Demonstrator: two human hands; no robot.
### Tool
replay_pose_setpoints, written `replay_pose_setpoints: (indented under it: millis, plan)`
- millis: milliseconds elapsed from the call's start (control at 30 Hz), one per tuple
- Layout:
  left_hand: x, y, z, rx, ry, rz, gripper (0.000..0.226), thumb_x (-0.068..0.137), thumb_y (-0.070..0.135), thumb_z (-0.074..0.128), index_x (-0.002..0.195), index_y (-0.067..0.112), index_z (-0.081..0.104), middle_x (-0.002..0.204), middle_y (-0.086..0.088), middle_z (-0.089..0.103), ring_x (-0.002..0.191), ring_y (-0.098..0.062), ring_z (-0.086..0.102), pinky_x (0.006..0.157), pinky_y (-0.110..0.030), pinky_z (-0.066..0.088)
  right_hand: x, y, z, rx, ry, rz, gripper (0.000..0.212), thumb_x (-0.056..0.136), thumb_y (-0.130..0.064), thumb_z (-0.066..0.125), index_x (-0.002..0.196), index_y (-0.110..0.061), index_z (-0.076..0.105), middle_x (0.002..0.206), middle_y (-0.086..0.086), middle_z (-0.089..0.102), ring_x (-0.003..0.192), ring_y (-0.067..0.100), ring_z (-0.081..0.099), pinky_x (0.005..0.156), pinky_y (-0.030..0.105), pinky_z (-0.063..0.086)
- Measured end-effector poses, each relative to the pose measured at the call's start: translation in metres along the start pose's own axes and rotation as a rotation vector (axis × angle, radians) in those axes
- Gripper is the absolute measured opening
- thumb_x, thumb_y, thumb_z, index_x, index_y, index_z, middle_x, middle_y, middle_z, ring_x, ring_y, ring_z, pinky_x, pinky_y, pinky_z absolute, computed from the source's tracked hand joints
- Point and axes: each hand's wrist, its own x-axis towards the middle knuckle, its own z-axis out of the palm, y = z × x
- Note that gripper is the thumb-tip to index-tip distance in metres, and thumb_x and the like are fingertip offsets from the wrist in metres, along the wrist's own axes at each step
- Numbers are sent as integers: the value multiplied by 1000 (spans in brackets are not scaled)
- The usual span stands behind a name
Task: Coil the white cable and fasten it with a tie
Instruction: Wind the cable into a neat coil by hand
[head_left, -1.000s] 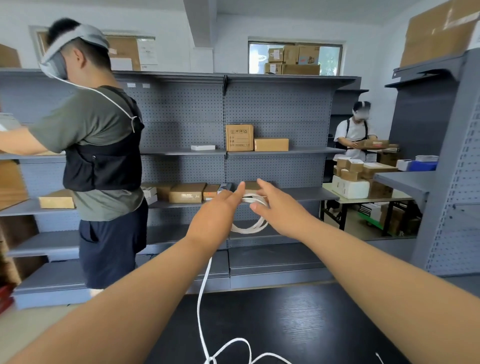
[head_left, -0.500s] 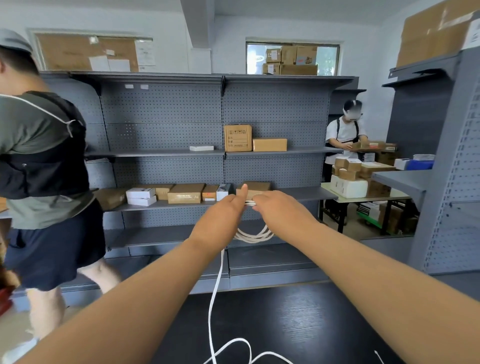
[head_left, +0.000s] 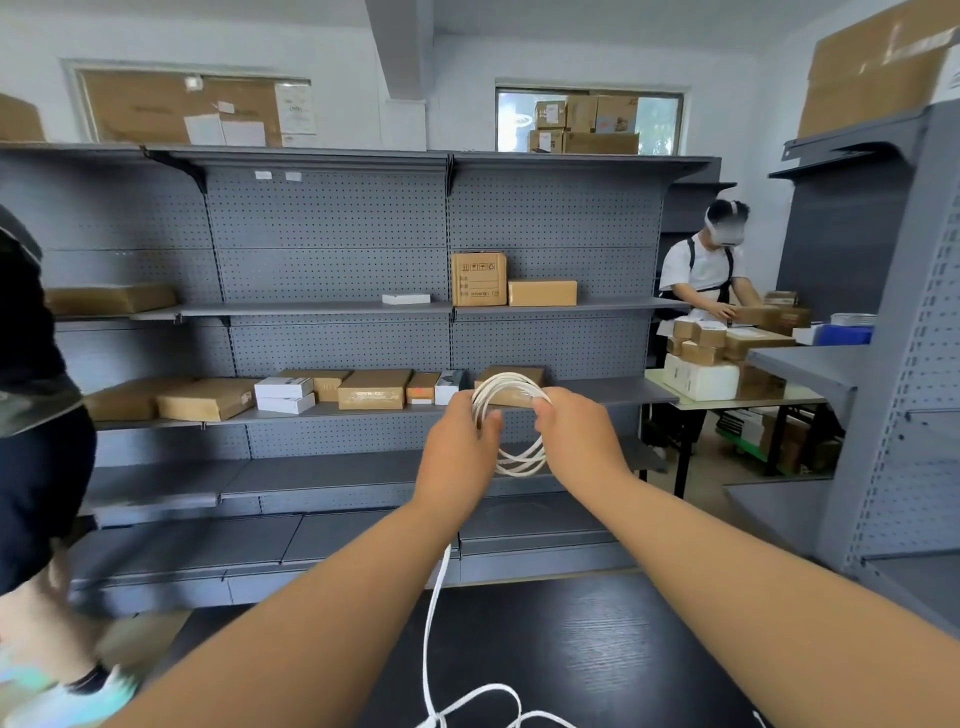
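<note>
A white cable (head_left: 511, 387) is wound into several loops held up at arm's length in front of me. My left hand (head_left: 457, 447) grips the left side of the coil. My right hand (head_left: 576, 431) pinches its right side. The loops show above and below the hands. A loose tail of the cable hangs from under my left hand down to the black table (head_left: 597, 654), where it lies in slack curls at the near edge. No tie is visible.
Grey pegboard shelving (head_left: 332, 306) with cardboard boxes stands beyond the table. One person (head_left: 36, 415) is close at the left edge. Another person (head_left: 711, 275) handles boxes at a table at the back right. A grey shelf unit (head_left: 893, 364) stands to the right.
The coil has grown taller, with loops now standing above my hands. Both hands have closed on its sides. The person on the left has moved further left, mostly out of view.
</note>
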Motion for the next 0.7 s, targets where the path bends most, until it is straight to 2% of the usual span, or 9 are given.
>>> replay_pose_setpoints:
  millis: [67, 167, 300, 433, 567, 700]
  plan:
    - [1, -1, -2, 123, -28, 25, 17, 100, 24, 38, 96, 9, 45, 87, -11, 62, 79, -31, 58, 67, -39, 44, -1, 1, 2, 32, -6, 8, 33, 102, -20, 32, 110, -5, 60, 105, 14, 65, 98, 30, 56, 76, 33, 39]
    - [7, -1, -9, 295, -52, 89, 19, 102, 23, 32, 90, 10, 39, 75, -8, 54, 69, -29, 51, 60, -35, 37, -1, 2, 2, 66, -49, 1, 32, 101, -23, 34, 111, -5, 59, 108, 13, 66, 102, 31, 57, 83, 36, 44]
    - [17, -2, -20, 496, -92, 191, 14, 101, 15, 33, 87, 12, 36, 68, -4, 47, 63, -27, 46, 58, -37, 36, 2, 2, -7, 4, -156, -64, 25, 99, -26, 41, 114, -9, 52, 109, 9, 62, 102, 28, 56, 73, 31, 38]
    - [21, -3, -24, 734, -195, 350, 16, 94, 2, 37, 85, 14, 30, 64, -2, 40, 56, -24, 42, 53, -37, 33, 5, -3, -16, -114, -188, -178, 29, 97, -29, 44, 123, -16, 43, 110, 9, 60, 93, 28, 55, 74, 38, 45]
    - [29, -9, -22, 831, -237, 449, 17, 94, 4, 39, 87, 15, 29, 64, -1, 37, 60, -27, 48, 53, -39, 35, 5, -6, -17, -268, -254, -258, 26, 99, -27, 40, 119, -12, 45, 110, 12, 60, 95, 31, 56, 76, 42, 48]
    - [29, -14, -22, 875, -252, 485, 12, 93, 3, 42, 94, 12, 34, 70, -2, 39, 61, -29, 49, 52, -39, 37, 4, -7, -17, -369, -276, -291, 29, 100, -26, 37, 119, -7, 47, 110, 17, 60, 98, 34, 56, 70, 34, 38]
